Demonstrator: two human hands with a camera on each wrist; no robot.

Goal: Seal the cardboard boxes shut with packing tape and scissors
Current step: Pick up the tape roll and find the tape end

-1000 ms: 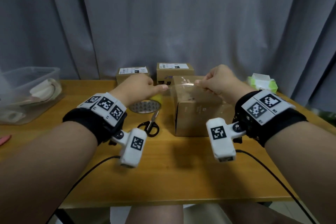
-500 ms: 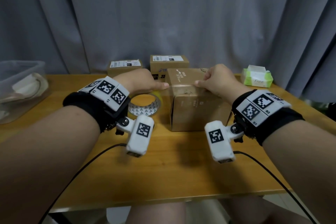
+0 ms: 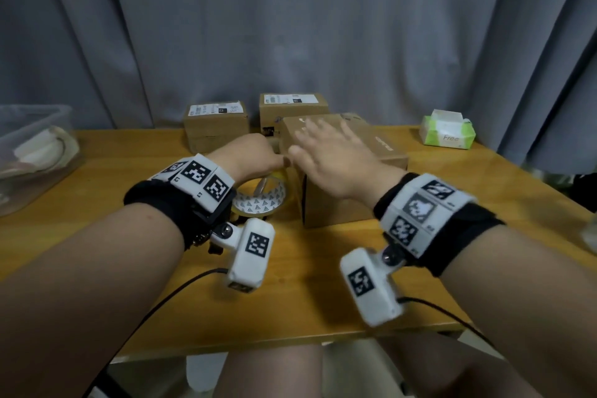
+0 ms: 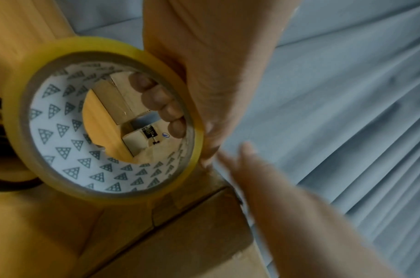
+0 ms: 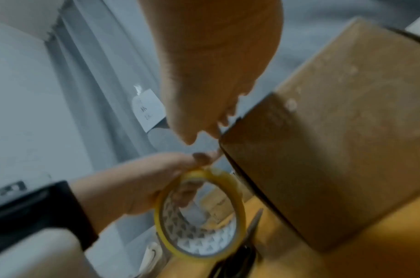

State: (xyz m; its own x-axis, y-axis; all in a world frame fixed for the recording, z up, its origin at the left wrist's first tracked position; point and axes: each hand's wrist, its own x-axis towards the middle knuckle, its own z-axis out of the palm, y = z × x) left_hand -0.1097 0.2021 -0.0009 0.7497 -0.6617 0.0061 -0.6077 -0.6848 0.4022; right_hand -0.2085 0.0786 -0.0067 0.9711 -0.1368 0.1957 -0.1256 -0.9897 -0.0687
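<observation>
Status: sealing under way, not complete.

Left hand (image 3: pixel 255 157): wrapped around the tape roll (image 3: pixel 261 199), four fingers (image 4: pixel 156 97) hooked through the core, thumb on the outer rim. Roll held on edge just left of the near box (image 3: pixel 339 171), touching or almost touching its upper left corner; contact not resolvable.

Right hand (image 3: pixel 326 155): fingers extended and spread, grasping nothing, flat over the top face of the near box, thumb next to the left hand's knuckles. Blurred; pressing versus hovering cannot be told. Judged as smoothing tape along the top face.

Near box: directly under the right palm, flaps down. Glossy film and bubbles visible on top and side faces in the right wrist view, so a strip judged already applied. Whether that strip remains joined to the roll cannot be told.

Scissors (image 5: pixel 249 242): on the table (image 3: pixel 290 284) below the roll, near the left wrist, in neither hand. Cut judged still pending.

Remaining: two smaller boxes beyond the left hand, left rear box (image 3: pixel 214 126) and right rear box (image 3: pixel 292 107), both closed, labels on top. Tape on them not discernible.

Containers:
- Clear plastic bin (image 3: pixel 32 152), far out to the left of the left forearm; pale rolled or folded items inside, not identifiable.
- Green tissue pack (image 3: pixel 447 136), beyond and to the right of the right hand; white sheet standing out of the top opening.
</observation>
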